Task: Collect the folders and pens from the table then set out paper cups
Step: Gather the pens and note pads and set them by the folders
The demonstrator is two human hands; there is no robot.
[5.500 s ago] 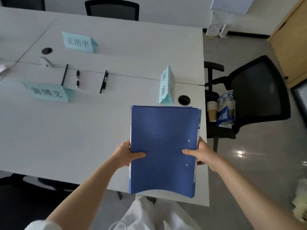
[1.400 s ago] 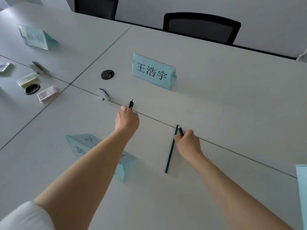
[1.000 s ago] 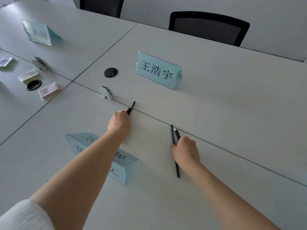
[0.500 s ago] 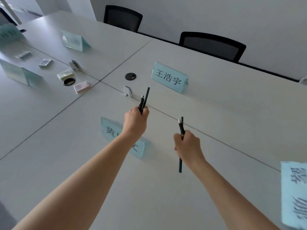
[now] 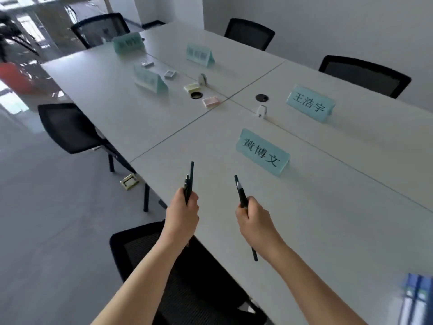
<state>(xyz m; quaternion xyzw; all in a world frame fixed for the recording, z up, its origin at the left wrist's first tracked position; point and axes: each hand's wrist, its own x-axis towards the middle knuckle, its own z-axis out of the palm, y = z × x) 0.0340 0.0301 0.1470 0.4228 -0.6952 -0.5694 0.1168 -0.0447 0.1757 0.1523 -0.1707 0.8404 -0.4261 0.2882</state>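
Now both hands hover over the table's (image 5: 328, 231) near edge, bare top ahead. Left hand (image 5: 182, 213) grips two pens (image 5: 189, 181); right hand (image 5: 254, 222) grips another pen (image 5: 241, 193). Since half a second ago the view swung left and the hands pulled back. Folders (image 5: 419, 299) are cut off, bottom right.

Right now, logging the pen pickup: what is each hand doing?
Left hand: closed, holding two pens.
Right hand: closed, holding one pen.
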